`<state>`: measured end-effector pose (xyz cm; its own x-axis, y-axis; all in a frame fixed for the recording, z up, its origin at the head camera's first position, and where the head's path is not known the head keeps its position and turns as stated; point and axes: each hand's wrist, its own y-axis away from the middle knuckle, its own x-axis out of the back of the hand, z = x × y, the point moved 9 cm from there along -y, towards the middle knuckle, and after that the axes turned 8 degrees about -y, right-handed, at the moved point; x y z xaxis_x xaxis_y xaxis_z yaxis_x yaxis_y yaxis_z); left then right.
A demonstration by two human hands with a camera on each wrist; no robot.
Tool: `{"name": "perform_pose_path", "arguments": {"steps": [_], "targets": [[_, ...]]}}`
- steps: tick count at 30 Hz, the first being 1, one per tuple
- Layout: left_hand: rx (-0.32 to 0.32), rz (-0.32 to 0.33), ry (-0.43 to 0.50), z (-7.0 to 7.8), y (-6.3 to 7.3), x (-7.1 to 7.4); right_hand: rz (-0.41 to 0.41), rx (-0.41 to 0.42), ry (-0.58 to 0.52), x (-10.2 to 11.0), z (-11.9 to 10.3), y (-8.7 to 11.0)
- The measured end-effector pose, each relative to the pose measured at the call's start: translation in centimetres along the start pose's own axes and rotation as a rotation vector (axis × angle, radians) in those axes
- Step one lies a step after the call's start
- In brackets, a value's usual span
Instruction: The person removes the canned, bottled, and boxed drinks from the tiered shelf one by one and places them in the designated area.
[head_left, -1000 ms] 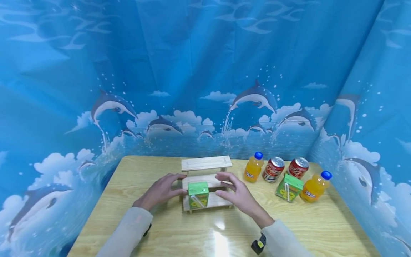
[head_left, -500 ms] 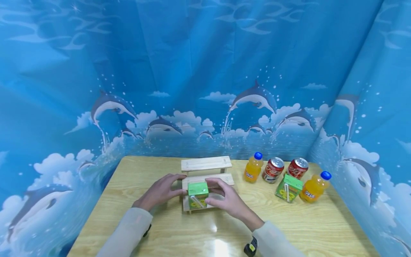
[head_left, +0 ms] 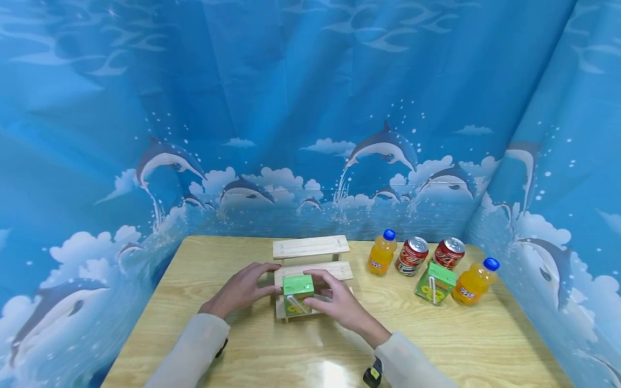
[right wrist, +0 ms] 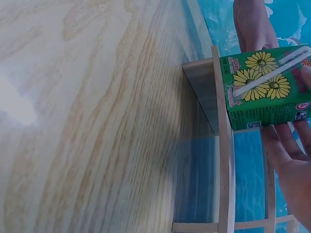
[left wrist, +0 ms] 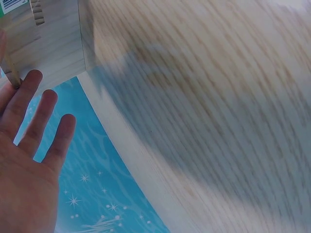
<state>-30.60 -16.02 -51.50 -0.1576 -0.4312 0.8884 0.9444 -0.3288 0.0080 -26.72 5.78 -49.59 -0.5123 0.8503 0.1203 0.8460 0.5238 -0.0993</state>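
Observation:
A small stepped wooden rack (head_left: pixel 310 247) stands on the table. On the left of its lowest step sits a green drink carton (head_left: pixel 298 295) with yellow flowers and a straw on its front. My right hand (head_left: pixel 339 303) pinches this carton (right wrist: pixel 266 87), its thumb on the front and its fingers along the right side. My left hand (head_left: pixel 245 288) holds the rack's left end between thumb and forefinger, beside the carton. In the left wrist view the other fingers (left wrist: pixel 60 141) of that hand spread free of the wood.
At the right of the table stand two orange soda bottles (head_left: pixel 381 252) with blue caps, two red cans (head_left: pixel 412 256) and a second green carton (head_left: pixel 435 284). A blue dolphin-print curtain (head_left: pixel 310 134) hangs behind the table (head_left: pixel 218 353) and at its sides.
My right hand has moved left from the rack's right part to the green carton and taken hold of it. The left hand and carton have stayed in place.

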Motion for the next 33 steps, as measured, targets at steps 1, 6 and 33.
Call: {"name": "perform_pose_path", "arguments": {"steps": [1,6,33], "targets": [[-0.002,0.001,0.002,0.0,0.0,0.0,0.001,-0.002,-0.002,0.0,0.0,0.0],[-0.009,0.003,0.013,-0.1,0.1,0.0,0.010,-0.009,-0.006,0.1,0.2,-0.2],[-0.007,-0.001,0.031,0.0,0.3,0.0,0.116,-0.042,-0.005,2.9,-0.1,1.2]]}}
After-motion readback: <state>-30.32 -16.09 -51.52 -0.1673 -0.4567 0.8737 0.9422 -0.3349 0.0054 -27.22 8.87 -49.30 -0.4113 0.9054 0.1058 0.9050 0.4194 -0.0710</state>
